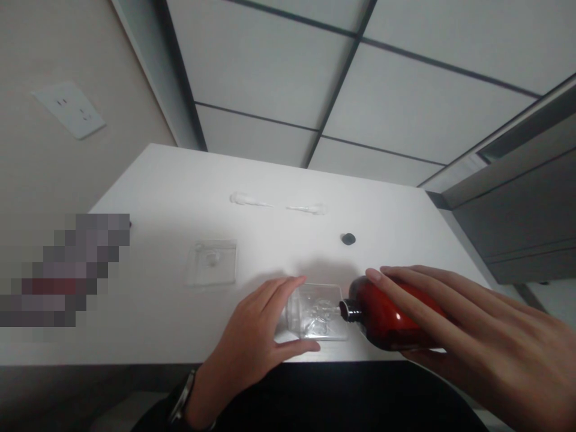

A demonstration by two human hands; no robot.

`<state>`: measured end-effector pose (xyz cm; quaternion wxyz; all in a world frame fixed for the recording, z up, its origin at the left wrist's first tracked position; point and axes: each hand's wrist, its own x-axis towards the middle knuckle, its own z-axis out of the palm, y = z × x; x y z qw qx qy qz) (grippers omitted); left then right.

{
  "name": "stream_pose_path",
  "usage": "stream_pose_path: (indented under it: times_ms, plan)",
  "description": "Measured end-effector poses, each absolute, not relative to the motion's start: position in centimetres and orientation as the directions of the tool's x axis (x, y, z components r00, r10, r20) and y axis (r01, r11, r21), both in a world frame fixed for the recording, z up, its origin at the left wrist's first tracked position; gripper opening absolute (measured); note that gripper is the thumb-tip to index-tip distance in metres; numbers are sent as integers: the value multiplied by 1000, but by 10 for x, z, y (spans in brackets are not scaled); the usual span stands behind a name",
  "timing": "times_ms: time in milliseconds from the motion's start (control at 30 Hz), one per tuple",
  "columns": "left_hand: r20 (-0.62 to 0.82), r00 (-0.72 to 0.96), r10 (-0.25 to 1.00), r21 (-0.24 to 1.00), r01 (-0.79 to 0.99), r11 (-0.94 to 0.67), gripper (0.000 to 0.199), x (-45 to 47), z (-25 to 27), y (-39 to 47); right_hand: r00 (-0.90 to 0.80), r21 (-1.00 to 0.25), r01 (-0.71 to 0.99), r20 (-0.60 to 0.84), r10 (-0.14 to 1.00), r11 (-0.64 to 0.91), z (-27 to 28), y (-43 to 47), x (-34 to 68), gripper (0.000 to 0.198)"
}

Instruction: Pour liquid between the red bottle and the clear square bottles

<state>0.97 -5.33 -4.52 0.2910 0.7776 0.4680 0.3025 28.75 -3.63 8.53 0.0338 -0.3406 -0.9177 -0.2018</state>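
My right hand (477,324) is wrapped around a reddish-brown bottle (396,318) with a black threaded neck and no cap on it. The bottle is tipped on its side, its mouth pointing left over a clear box (317,309) close to the table's front edge. Clear liquid appears to run from the mouth into the box, where the surface ripples. With thumb on the near side and fingers on the far side, my left hand (256,330) grips the box at its left end. A small black cap (348,239) lies on the table beyond the bottle.
A second clear, square box or lid (213,262) rests on the white table (148,312) to the left. Two clear plastic droppers (252,200) lie farther back. A pixelated area covers the left edge. A paneled partition (261,66) stands behind the table.
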Motion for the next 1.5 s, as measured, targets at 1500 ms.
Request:
stream_pose_path:
  times_ms: [1500]
  plan:
    - [174, 384, 907, 761, 532, -371, 80, 9, -43, -52, -737, 339, 664, 146, 660, 666, 90, -42, 296, 57]
